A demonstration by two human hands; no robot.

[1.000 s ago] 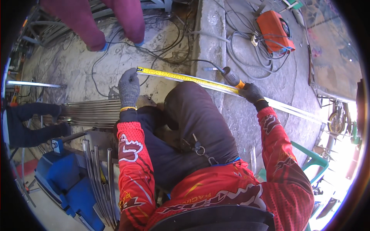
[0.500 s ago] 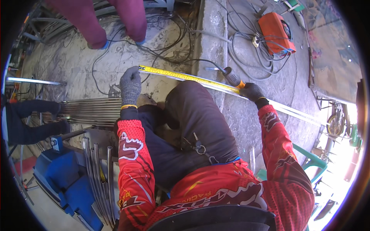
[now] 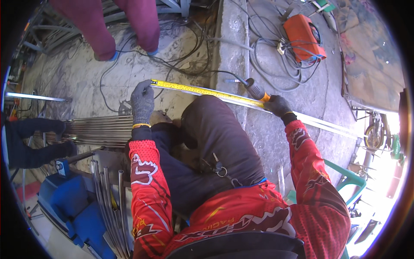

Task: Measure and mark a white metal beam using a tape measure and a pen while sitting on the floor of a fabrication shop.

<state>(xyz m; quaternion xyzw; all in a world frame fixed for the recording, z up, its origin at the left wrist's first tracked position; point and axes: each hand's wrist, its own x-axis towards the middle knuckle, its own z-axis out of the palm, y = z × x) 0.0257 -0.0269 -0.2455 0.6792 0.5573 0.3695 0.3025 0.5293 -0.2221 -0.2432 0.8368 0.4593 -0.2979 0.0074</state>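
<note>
A yellow tape measure (image 3: 200, 90) is stretched between my hands along a long, pale metal bar (image 3: 323, 122). My left hand (image 3: 142, 103), in a grey knit glove, is closed at the tape's left end. Farther right my right hand (image 3: 278, 105), in a dark glove, is closed around the other end of the pulled-out tape, at the bar; the tape's case is hidden in it. Just beyond that hand lies a corded grinder (image 3: 255, 89) with a dark body and orange end. My bent knee (image 3: 215, 116) is right below the tape.
An orange welding machine (image 3: 304, 38) with coiled cables stands far right. Several shiny metal tubes (image 3: 99, 129) lie at left, beside a person's dark-clothed legs (image 3: 36, 142). Another person in maroon trousers (image 3: 140, 21) stands beyond. Near left are a blue machine (image 3: 71, 203) and upright tubes (image 3: 108, 194).
The view has shifted slightly, so most of the scene appears a little lower and to the left. Both hands keep their hold on the stretched tape.
</note>
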